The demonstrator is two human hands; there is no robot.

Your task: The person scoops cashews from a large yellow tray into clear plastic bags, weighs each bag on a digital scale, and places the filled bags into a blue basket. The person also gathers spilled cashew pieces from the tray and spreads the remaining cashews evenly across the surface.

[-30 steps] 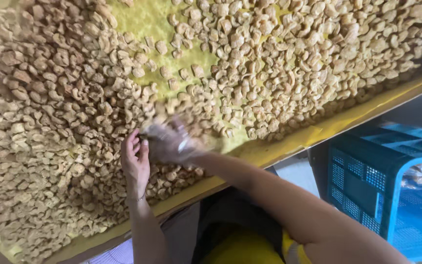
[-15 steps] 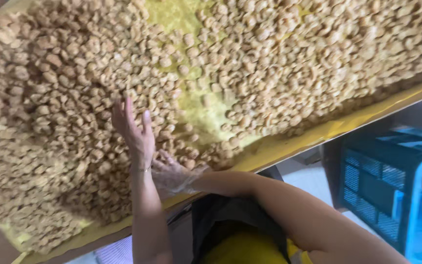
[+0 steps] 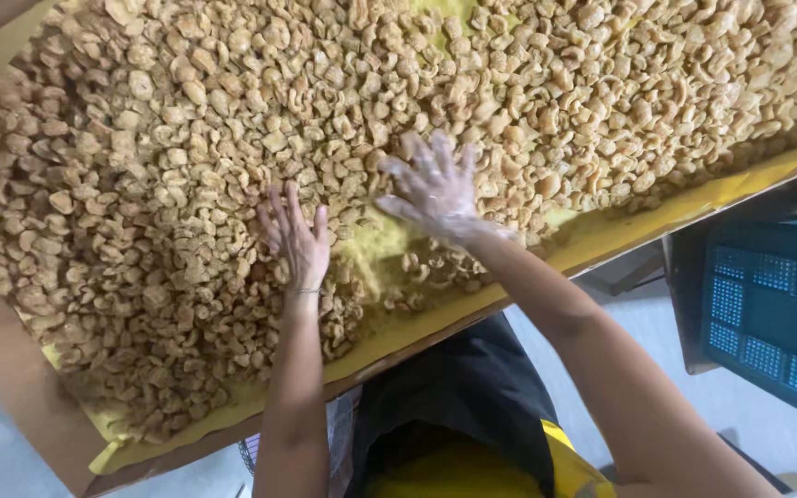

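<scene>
Hundreds of pale fried snack pieces (image 3: 186,166) spread across yellow-lined tray (image 3: 657,221), filling most of view. Left hand (image 3: 295,235) flat on pieces, fingers spread, gripping nothing; lower than half a second ago. Right hand (image 3: 431,184), dusted white and blurred, open over pieces, moved up from tray edge. Blue crate (image 3: 767,314) at right, beside tray.

Even soft daylight, right hand (image 3: 431,189) motion-blurred

Single head camera, looking steeply down, close over tray (image 3: 657,217)
</scene>
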